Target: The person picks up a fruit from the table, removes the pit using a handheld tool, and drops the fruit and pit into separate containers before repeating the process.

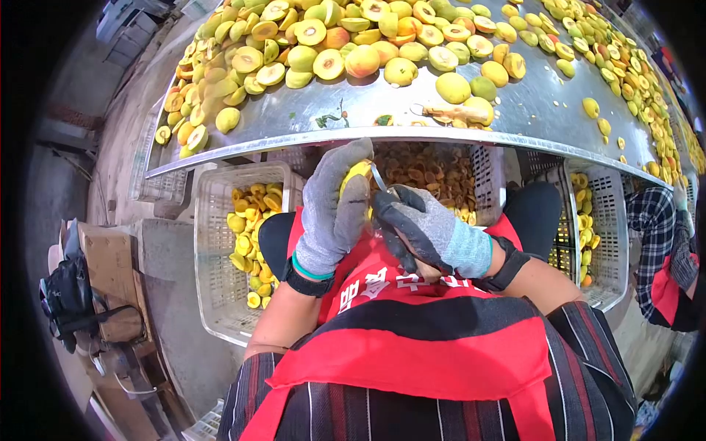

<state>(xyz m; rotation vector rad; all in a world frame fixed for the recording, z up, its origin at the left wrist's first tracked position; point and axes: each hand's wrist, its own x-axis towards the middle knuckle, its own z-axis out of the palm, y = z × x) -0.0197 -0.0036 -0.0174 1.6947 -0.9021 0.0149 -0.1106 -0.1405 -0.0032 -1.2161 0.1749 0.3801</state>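
My left hand (334,202), in a grey glove, is closed round a yellow fruit (356,175) in front of my red apron (412,367). Just right of it, my right hand (426,226), gloved in grey with dark fingers, grips a small metal tool (378,177) whose curved tip touches or nearly touches the fruit. The tool's handle is mostly hidden in my fingers. Beyond my hands, many halved and whole fruits (309,31) are heaped on the metal table (279,110).
A knife with a wooden handle (452,112) lies near the table's edge. White crates of fruit pieces stand at the left (213,279) and right (612,250); another crate (487,176) is under the table. At far right is a co-worker's checked sleeve (653,220). A black bag (66,294) lies left.
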